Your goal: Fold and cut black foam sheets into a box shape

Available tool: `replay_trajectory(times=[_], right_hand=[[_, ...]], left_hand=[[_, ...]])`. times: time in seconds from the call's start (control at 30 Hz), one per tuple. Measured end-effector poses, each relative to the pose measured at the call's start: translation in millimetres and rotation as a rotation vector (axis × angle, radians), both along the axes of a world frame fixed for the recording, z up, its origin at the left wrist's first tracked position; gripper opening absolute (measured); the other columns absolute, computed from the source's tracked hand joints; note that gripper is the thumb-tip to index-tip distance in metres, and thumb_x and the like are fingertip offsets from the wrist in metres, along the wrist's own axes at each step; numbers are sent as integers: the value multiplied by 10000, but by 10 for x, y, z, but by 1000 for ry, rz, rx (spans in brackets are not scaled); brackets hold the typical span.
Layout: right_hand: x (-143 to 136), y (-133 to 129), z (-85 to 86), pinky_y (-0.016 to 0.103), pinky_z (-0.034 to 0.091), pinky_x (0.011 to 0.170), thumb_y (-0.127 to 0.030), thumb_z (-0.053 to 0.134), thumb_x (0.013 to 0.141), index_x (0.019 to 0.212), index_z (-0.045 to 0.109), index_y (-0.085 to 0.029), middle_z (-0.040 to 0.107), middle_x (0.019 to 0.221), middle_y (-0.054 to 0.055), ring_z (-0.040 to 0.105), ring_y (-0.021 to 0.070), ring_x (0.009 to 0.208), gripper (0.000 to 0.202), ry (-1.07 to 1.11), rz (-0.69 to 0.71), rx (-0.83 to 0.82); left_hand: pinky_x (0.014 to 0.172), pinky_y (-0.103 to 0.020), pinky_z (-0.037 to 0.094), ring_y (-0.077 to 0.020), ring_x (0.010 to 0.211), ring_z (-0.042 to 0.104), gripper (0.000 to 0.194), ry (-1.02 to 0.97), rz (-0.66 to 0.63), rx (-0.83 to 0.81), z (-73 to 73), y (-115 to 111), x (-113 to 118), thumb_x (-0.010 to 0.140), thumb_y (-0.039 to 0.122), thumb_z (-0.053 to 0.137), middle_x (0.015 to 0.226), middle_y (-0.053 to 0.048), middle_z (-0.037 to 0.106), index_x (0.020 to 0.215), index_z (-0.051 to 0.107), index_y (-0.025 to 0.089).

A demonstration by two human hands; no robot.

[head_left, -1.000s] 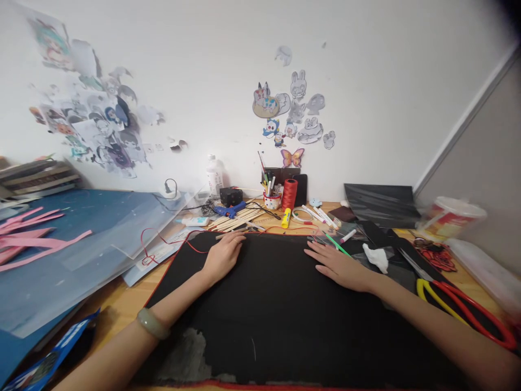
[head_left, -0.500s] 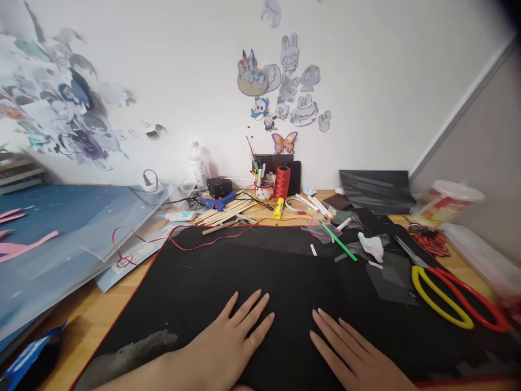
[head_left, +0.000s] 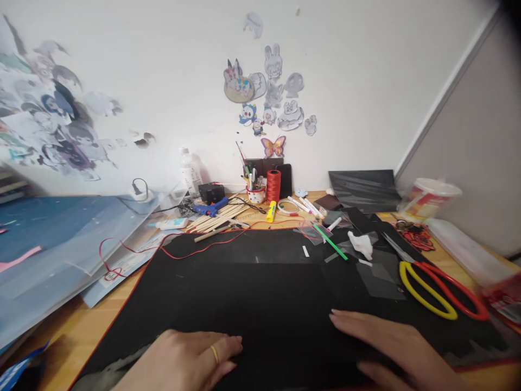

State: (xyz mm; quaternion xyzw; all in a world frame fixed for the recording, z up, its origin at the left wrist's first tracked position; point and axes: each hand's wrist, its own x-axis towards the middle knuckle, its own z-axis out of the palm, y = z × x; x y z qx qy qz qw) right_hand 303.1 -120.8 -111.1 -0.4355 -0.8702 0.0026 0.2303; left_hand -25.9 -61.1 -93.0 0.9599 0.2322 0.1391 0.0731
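A dark black sheet point(head_left: 280, 293) lies on the black mat point(head_left: 183, 298), its far edge showing as a straight line. Low over its left part is my left hand point(head_left: 191, 353), with a gold ring. Its fingers are curled and pressed together; what they pinch, if anything, is lost against the black. To the right my right hand point(head_left: 394, 342) holds nothing visible. Its fingers stretch left across the black surface, and the thumb, blurred, is spread apart below them. Red-and-yellow-handled scissors point(head_left: 435, 290) rest beyond the right hand.
Behind the mat are a blue glue gun point(head_left: 211, 207), wooden sticks point(head_left: 217, 217), a red thread spool point(head_left: 273, 186) and a yellow glue stick point(head_left: 271, 212). A green strip point(head_left: 329, 241), crumpled tissue point(head_left: 361, 245) and clear film scraps point(head_left: 378, 279) lie at right. Red cord point(head_left: 195, 252) trails left.
Both hands lay flat with fingers forward. The left has drawn back and curled its fingers; the right has turned its fingers leftward and moved right. The view has shifted slightly.
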Motion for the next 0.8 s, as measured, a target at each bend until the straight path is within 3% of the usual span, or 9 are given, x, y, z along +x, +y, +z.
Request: replay_trajectory(times=[0.1, 0.17, 0.23, 0.37, 0.47, 0.53, 0.6, 0.67, 0.8], right_hand=[[57, 127, 59, 214, 506, 826, -66, 505, 668, 1195, 552, -270, 636, 1134, -7, 627, 160, 972, 567, -9, 94, -57], [113, 246, 27, 227, 502, 840, -44, 460, 643, 1195, 555, -248, 618, 1164, 4, 603, 161, 1017, 596, -46, 129, -87], [181, 391, -25, 253, 495, 862, 0, 400, 646, 1198, 555, -230, 614, 1173, 20, 583, 154, 1052, 619, -60, 57, -49], [280, 625, 8, 301, 478, 898, 35, 340, 702, 1185, 562, -198, 605, 1186, 59, 568, 153, 1076, 580, -2, -71, 169], [285, 637, 200, 302, 499, 864, -70, 423, 770, 1184, 558, -209, 626, 1156, 44, 603, 176, 1022, 458, 129, -170, 255], [282, 591, 352, 293, 539, 756, -196, 474, 808, 1114, 609, -220, 686, 1025, 23, 656, 190, 887, 335, 269, -367, 244], [290, 540, 482, 289, 543, 596, -351, 512, 804, 944, 687, -197, 719, 820, 29, 671, 210, 731, 272, 384, -613, 186], [302, 501, 572, 284, 485, 448, -489, 546, 749, 729, 711, -176, 685, 623, 46, 645, 223, 609, 354, 459, -792, 74], [276, 474, 627, 255, 335, 305, -608, 582, 654, 426, 586, -205, 496, 378, 17, 515, 164, 400, 463, 675, -875, -201]], left_hand=[[591, -145, 530, -133, 668, 695, 316, 37, -69, -87, 223, 70, 42, 945, 264, 289, 844, -38, 725, 1068, 572, 193], [662, -180, 536, -149, 749, 692, 305, 83, -118, -57, 256, 173, 78, 933, 207, 304, 919, -63, 715, 1096, 560, 178], [769, -241, 529, -175, 886, 669, 312, 127, -97, 49, 225, 333, 101, 903, 134, 336, 1047, -81, 681, 1129, 547, 172], [760, -292, 542, -196, 928, 655, 377, 112, 115, 320, 206, 650, 68, 836, 51, 348, 1052, -73, 680, 1104, 582, 176], [900, -356, 472, -207, 1057, 589, 364, -75, 174, 512, 358, 697, -33, 838, 94, 393, 1118, -58, 651, 1144, 560, 201], [971, -396, 402, -212, 1085, 565, 332, -261, 267, 550, 508, 664, -108, 838, 158, 470, 1146, -41, 632, 1155, 542, 223], [962, -400, 404, -211, 1041, 582, 292, -457, 454, 373, 640, 644, -167, 830, 249, 528, 1106, -6, 643, 1120, 551, 229], [913, -392, 446, -207, 955, 617, 261, -646, 618, 23, 714, 666, -204, 810, 334, 565, 985, 20, 677, 1040, 581, 210], [918, -376, 449, -226, 989, 614, 331, -868, 560, -561, 678, 785, -201, 774, 369, 618, 1013, -12, 681, 1054, 579, 198]])
